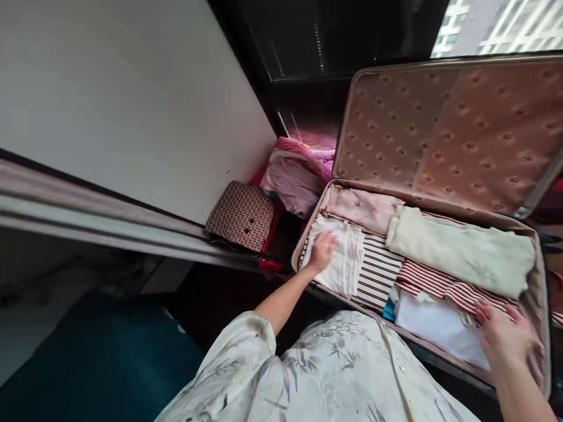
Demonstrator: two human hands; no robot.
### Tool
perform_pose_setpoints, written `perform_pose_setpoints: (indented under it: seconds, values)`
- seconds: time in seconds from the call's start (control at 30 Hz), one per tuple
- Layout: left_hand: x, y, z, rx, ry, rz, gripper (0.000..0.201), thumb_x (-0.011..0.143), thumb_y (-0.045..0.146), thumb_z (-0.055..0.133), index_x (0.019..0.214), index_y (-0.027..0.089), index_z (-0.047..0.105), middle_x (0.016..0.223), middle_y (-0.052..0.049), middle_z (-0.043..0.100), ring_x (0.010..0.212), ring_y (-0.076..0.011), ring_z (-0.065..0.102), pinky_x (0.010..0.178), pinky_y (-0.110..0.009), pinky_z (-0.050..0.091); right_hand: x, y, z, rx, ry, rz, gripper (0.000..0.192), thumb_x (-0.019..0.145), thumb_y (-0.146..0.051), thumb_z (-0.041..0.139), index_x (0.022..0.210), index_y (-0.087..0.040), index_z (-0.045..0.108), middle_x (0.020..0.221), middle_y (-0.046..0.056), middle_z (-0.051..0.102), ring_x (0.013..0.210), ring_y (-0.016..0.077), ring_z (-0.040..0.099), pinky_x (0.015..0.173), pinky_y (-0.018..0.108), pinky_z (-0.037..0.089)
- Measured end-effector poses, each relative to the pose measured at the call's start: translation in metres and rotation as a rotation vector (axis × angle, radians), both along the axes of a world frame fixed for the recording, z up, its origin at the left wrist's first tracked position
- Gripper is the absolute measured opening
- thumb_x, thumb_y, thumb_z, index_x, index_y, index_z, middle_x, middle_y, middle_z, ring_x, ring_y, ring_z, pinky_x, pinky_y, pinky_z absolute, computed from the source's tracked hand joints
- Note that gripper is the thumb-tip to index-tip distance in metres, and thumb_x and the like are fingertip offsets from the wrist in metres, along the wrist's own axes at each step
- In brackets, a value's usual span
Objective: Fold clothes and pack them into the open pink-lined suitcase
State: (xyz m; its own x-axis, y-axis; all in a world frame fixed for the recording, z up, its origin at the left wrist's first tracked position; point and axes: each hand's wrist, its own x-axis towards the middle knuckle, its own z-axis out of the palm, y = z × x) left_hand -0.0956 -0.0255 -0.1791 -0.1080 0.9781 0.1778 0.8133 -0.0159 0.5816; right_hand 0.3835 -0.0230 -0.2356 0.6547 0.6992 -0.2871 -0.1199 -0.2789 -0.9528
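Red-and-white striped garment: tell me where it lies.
The red-and-white striped garment lies in the open suitcase, right half, below the pale green fold and beside the right hand.

a single head-worn camera looks forward and steeply down from above the wearer's own chest, tilted so the scene leans to the right. it sits close over an open suitcase [539, 293] on the floor, whose raised lid [444, 129] fills the upper right. the left hand [323, 251] and right hand [505, 337] enter from the bottom edge. a white panel [132, 99] takes the upper left; a window shows at top right.
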Motion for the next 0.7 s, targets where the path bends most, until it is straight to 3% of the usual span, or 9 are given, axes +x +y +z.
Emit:
perform_pose_setpoints:
  seconds: [0.1,0.13,0.2,0.3,0.4,0.47,0.53,0.63,0.7]
  values:
    - [-0.104,-0.043,-0.015,-0.246,0.015,0.580,0.046,0.104,0.017,0.027,0.128,0.015,0.066,0.131,-0.017,0.067,0.121,-0.0201,0.064,0.106,-0.035,0.050,-0.046,-0.015,0.029,-0.074,0.005,0.124,0.042,0.053,-0.032,0.081,0.091,-0.035,0.063,0.088,0.006,0.074,0.091,0.0360,0.076,0.087,0.062,0.061]
    - [-0.133,-0.055,-0.024,-0.365,0.026,0.678,0.046,0.103,0.016,0.028,0.133,0.014,0.063,0.130,-0.017,0.067,0.120,-0.0202,0.065,0.105,-0.035,0.050,-0.067,-0.015,0.041,-0.080,0.007,0.190,0.041,0.053,-0.032,0.081,0.091,-0.033,0.065,0.088,0.006,0.074,0.089,0.0345,0.077,0.084,0.058,0.063]
    - [-0.176,-0.074,-0.043,-0.507,0.013,0.746,0.042,0.101,0.019,0.041,0.138,0.012,0.059,0.130,-0.020,0.067,0.121,-0.0236,0.065,0.105,-0.038,0.050,-0.113,-0.007,0.062,-0.070,0.013,0.318,0.042,0.055,-0.035,0.083,0.094,-0.030,0.068,0.089,0.006,0.075,0.085,0.0304,0.077,0.076,0.048,0.066]
    - [-0.203,-0.089,-0.071,-0.600,-0.030,0.706,0.062,0.089,0.034,0.069,0.145,0.012,0.053,0.147,-0.024,0.055,0.135,-0.0337,0.056,0.112,-0.047,0.044,-0.182,0.010,0.087,-0.072,0.027,0.505,0.049,0.058,-0.043,0.084,0.102,-0.025,0.071,0.090,0.006,0.077,0.077,0.0241,0.075,0.065,0.036,0.064]
    - [-0.201,-0.088,-0.092,-0.713,0.097,0.569,0.103,0.075,0.049,0.083,0.159,0.016,0.034,0.167,-0.028,0.024,0.153,-0.0475,0.025,0.116,-0.063,0.031,-0.245,0.019,0.103,-0.061,-0.005,0.699,0.053,0.064,-0.048,0.083,0.108,-0.022,0.071,0.091,0.007,0.078,0.076,0.0209,0.074,0.065,0.032,0.061]
    - [-0.195,-0.086,-0.099,-0.723,0.216,0.412,0.113,0.073,0.048,0.086,0.164,0.023,0.025,0.171,-0.026,0.010,0.156,-0.0500,0.008,0.117,-0.070,0.023,-0.283,0.018,0.110,-0.035,-0.047,0.828,0.052,0.068,-0.049,0.081,0.110,-0.022,0.070,0.093,0.008,0.078,0.076,0.0199,0.073,0.068,0.032,0.060]
    - [-0.192,-0.084,-0.100,-0.668,0.252,0.310,0.099,0.079,0.039,0.082,0.163,0.030,0.030,0.172,-0.021,0.013,0.157,-0.0472,0.012,0.118,-0.069,0.022,-0.318,0.014,0.112,-0.012,-0.081,0.968,0.048,0.070,-0.048,0.079,0.110,-0.022,0.069,0.092,0.008,0.078,0.075,0.0196,0.073,0.071,0.034,0.060]
    - [-0.200,-0.080,-0.092,-0.590,0.185,0.340,0.058,0.094,0.031,0.065,0.151,0.030,0.052,0.163,-0.017,0.037,0.146,-0.0390,0.041,0.115,-0.060,0.034,-0.369,0.008,0.110,-0.016,-0.123,1.215,0.042,0.073,-0.047,0.074,0.105,-0.022,0.070,0.090,0.007,0.077,0.075,0.0208,0.072,0.073,0.037,0.060]
    - [-0.214,-0.076,-0.082,-0.559,0.114,0.353,0.044,0.099,0.030,0.056,0.143,0.025,0.060,0.147,-0.016,0.055,0.132,-0.0329,0.055,0.112,-0.053,0.040,-0.404,0.008,0.107,-0.032,-0.174,1.363,0.037,0.073,-0.045,0.071,0.103,-0.022,0.071,0.089,0.007,0.077,0.074,0.0213,0.071,0.071,0.037,0.059]
